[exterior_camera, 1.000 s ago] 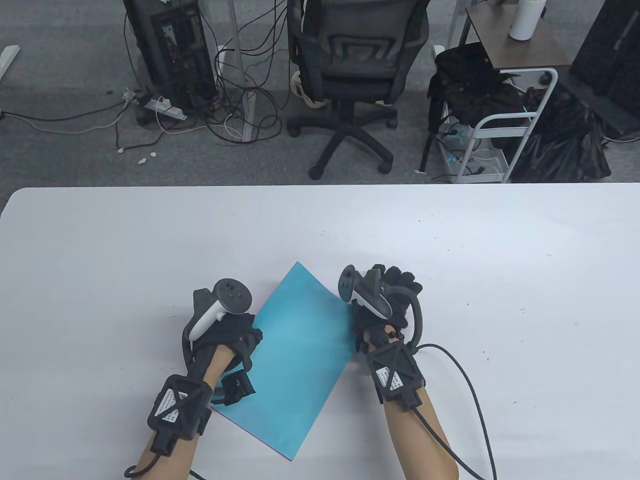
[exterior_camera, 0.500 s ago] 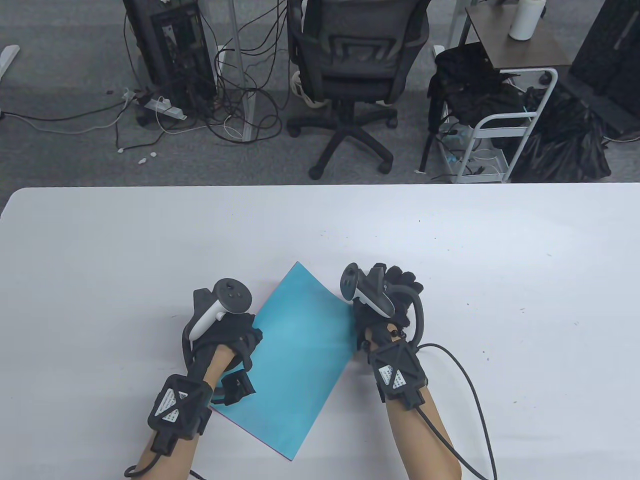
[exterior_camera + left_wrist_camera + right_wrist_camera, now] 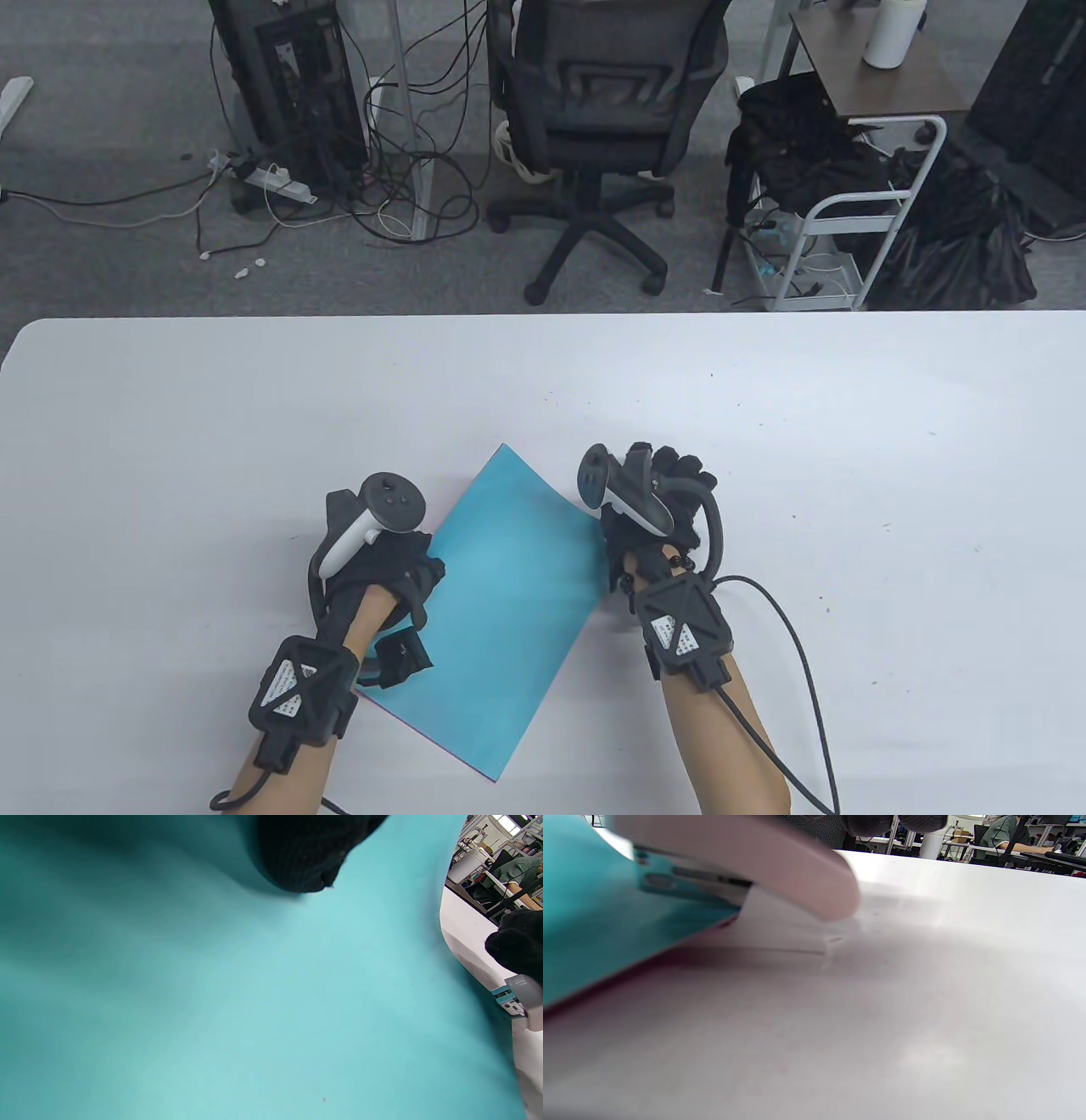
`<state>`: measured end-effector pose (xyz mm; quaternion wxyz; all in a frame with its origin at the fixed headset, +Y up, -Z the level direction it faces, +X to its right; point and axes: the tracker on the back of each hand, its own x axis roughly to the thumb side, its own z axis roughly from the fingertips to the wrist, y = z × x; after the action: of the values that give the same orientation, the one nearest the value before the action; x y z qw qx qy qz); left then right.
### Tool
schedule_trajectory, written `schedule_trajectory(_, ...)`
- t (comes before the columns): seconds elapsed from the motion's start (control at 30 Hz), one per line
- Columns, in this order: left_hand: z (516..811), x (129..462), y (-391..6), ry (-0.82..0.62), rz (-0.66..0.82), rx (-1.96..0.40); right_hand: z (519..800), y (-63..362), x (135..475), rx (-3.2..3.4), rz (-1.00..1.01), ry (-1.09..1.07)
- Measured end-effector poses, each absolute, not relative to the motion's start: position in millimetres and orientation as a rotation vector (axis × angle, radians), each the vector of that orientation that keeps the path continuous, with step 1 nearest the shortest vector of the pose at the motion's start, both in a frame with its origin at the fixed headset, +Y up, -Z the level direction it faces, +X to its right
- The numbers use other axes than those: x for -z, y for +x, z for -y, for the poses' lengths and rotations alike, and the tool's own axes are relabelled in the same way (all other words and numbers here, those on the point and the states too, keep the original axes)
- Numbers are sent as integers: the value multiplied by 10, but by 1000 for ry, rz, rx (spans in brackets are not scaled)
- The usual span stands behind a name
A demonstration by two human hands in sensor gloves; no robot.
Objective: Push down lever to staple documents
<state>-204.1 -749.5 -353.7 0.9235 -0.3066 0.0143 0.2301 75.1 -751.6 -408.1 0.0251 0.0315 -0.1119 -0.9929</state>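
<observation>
A stack of documents with a blue top sheet (image 3: 501, 594) lies tilted on the white table (image 3: 848, 407). My left hand (image 3: 382, 564) rests on the stack's left edge; in the left wrist view a fingertip (image 3: 303, 853) touches the blue sheet (image 3: 254, 1005). My right hand (image 3: 662, 501) sits over the stack's right edge and covers the stapler in the table view. The right wrist view shows the pale stapler (image 3: 755, 861) closed over the edge of the blue sheet (image 3: 594, 925), my fingers (image 3: 882, 820) on top of it. The stapler's tip also shows in the left wrist view (image 3: 519, 997).
A red sheet edge (image 3: 628, 965) shows under the blue one. Cables run from both wrists off the table's front edge (image 3: 797, 671). An office chair (image 3: 594, 127), a power strip (image 3: 280, 182) and a small cart (image 3: 848, 204) stand on the floor beyond the table.
My right hand and wrist have shifted slightly forward and to the right over the stapler. The left hand and the documents have not moved.
</observation>
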Motion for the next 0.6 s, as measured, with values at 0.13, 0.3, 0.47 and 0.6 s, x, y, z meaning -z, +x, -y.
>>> schedule_trajectory(0.13, 7494, 3537, -2045, -631, -30, -475, 7517, 750, 4080, 3077, 350, 98)
schedule_trajectory(0.3, 7495, 3539, -2049, -631, -29, -477, 7514, 752, 4084, 3078, 357, 101)
schedule_trajectory(0.47, 7494, 3538, -2054, -632, -27, -483, 7512, 752, 4086, 3075, 361, 100)
schedule_trajectory(0.6, 7498, 3538, -2073, -637, -27, -504, 7507, 752, 4089, 3069, 358, 100)
